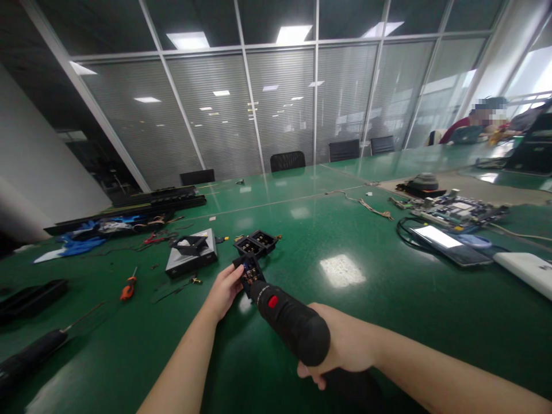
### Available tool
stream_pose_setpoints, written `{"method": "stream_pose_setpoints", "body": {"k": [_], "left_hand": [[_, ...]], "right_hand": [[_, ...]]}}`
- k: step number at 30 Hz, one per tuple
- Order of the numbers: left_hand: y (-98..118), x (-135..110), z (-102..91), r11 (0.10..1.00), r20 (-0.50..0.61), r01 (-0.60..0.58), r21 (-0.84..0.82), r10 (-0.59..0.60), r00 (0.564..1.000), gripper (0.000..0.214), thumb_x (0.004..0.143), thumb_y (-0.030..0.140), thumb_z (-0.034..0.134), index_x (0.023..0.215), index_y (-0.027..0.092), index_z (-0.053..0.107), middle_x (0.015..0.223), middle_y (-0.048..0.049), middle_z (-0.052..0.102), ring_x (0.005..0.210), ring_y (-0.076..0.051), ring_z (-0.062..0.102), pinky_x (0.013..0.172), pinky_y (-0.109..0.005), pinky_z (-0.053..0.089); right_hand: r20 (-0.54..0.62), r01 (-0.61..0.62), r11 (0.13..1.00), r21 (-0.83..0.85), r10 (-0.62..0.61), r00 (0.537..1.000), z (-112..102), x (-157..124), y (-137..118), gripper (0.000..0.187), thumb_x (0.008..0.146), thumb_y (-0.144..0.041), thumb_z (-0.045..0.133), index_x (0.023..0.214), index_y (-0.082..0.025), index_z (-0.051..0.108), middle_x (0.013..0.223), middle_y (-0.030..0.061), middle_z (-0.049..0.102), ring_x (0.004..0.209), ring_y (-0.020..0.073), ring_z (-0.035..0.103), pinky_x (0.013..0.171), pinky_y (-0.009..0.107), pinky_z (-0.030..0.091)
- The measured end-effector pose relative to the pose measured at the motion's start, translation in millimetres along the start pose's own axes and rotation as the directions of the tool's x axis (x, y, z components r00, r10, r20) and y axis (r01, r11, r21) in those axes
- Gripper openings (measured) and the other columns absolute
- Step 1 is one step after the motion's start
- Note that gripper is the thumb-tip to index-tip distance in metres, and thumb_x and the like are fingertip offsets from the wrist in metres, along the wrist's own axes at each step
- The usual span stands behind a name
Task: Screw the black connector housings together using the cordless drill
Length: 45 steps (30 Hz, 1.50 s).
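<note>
In the head view, my right hand (340,339) is wrapped round the grip of a black cordless drill (291,322) with a red button on its top. The drill's front end points away from me, at a small black housing (251,275) with metal parts inside. Whether the tip touches those parts is hidden. My left hand (225,289) holds the housing by its left side, tilted up off the table. Just behind it lies a black two-compartment frame (255,244) with brass-coloured pieces in it.
Left of my hands are a grey metal drive box (192,259), an orange screwdriver (128,288) and a black-handled tool (34,356). At right lie a lit phone (448,244), a circuit board (461,210) and a white power bank (526,270). Another person (474,123) sits far right.
</note>
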<state>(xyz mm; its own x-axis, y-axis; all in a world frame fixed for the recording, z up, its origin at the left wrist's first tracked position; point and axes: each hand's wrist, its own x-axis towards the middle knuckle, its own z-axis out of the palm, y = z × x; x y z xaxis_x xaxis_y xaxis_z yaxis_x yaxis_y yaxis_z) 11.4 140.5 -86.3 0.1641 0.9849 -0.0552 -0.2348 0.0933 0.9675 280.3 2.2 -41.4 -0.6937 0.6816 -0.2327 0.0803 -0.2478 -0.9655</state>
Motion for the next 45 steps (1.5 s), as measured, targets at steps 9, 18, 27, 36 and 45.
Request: {"method": "stream_pose_setpoints", "body": {"k": [9,18,27,36,45], "left_hand": [[-3.5,4.2,-3.3,1.000,0.009,0.006,0.003,-0.006,1.000,0.054,0.067,0.050,0.098,0.102,0.014,0.079,0.091,-0.0090,0.079,0.080,-0.022,0.071,0.077,-0.032,0.053],[-3.0,3.1,-3.3,1.000,0.008,-0.003,0.003,0.003,1.000,0.052,0.068,0.049,0.097,0.103,0.015,0.080,0.090,-0.0082,0.079,0.080,-0.022,0.071,0.078,-0.032,0.053],[-3.1,3.2,-3.6,1.000,0.011,0.000,-0.003,0.000,1.000,0.052,0.069,0.048,0.097,0.104,0.015,0.080,0.091,-0.0091,0.079,0.081,-0.023,0.071,0.079,-0.033,0.053],[-3.0,3.7,-2.6,1.000,0.008,0.003,0.006,-0.003,1.000,0.052,0.066,0.049,0.099,0.101,0.015,0.080,0.091,-0.0091,0.079,0.082,-0.023,0.071,0.078,-0.033,0.053],[-3.9,4.0,-3.6,1.000,0.005,-0.005,0.006,0.005,1.000,0.051,0.069,0.049,0.097,0.103,0.015,0.080,0.093,-0.0097,0.079,0.083,-0.023,0.071,0.078,-0.033,0.053]], "right_hand": [[-0.006,-0.018,1.000,-0.023,0.018,1.000,2.0,-0.4,-4.9,0.033,0.060,-0.032,0.091,0.068,-0.016,0.064,0.061,-0.0006,0.067,0.051,0.0121,0.063,0.048,0.020,0.052],[-0.005,-0.024,0.999,-0.035,0.023,1.000,1.7,-1.0,-4.1,0.032,0.065,-0.032,0.092,0.068,-0.015,0.065,0.060,0.0001,0.067,0.051,0.0120,0.063,0.048,0.020,0.052],[-0.003,-0.012,1.000,-0.012,0.012,1.000,0.2,-0.3,-0.3,0.033,0.062,-0.032,0.091,0.072,-0.015,0.066,0.065,0.0016,0.069,0.052,0.0130,0.064,0.050,0.022,0.053],[0.002,-0.007,1.000,-0.018,0.007,1.000,1.3,-0.6,-2.4,0.031,0.064,-0.031,0.091,0.072,-0.015,0.065,0.062,0.0002,0.068,0.052,0.0127,0.064,0.049,0.021,0.053],[-0.014,-0.029,0.999,-0.022,0.028,0.999,0.6,-0.3,-1.5,0.032,0.065,-0.031,0.092,0.070,-0.015,0.064,0.061,-0.0001,0.067,0.053,0.0130,0.064,0.050,0.021,0.054]]}}
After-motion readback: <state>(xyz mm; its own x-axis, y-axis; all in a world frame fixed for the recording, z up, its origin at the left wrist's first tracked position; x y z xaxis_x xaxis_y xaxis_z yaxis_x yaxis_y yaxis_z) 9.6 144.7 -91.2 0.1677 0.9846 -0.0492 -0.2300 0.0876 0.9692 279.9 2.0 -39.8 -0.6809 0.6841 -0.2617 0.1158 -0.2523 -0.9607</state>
